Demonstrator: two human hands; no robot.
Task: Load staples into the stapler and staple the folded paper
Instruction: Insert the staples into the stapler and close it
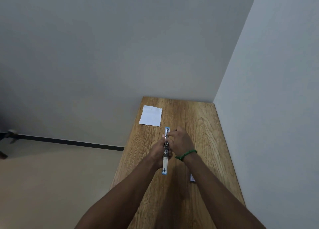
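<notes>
View: a single wide-angle camera worn on the person's head.
Facing: forward and down, along a narrow wooden table (203,125) toward a room corner.
Nearness: close; left hand (159,150) and right hand (182,140) meet mid-frame.
Upper half: grey walls (120,47).

stapler (165,152) silver, blue ends; paper (151,115) white; table (198,125) wood-grain; wristband (186,154) green

Stapler (165,157): over the table's (203,121) middle, lying lengthwise away from the person.
Folded paper (151,115): on the table, beyond the stapler and left, apart.
Left hand (159,151): grips the stapler's left side.
Right hand (181,142): pinches its far half from the right.
Small box (192,178): on the table, right of the stapler's near end.
</notes>
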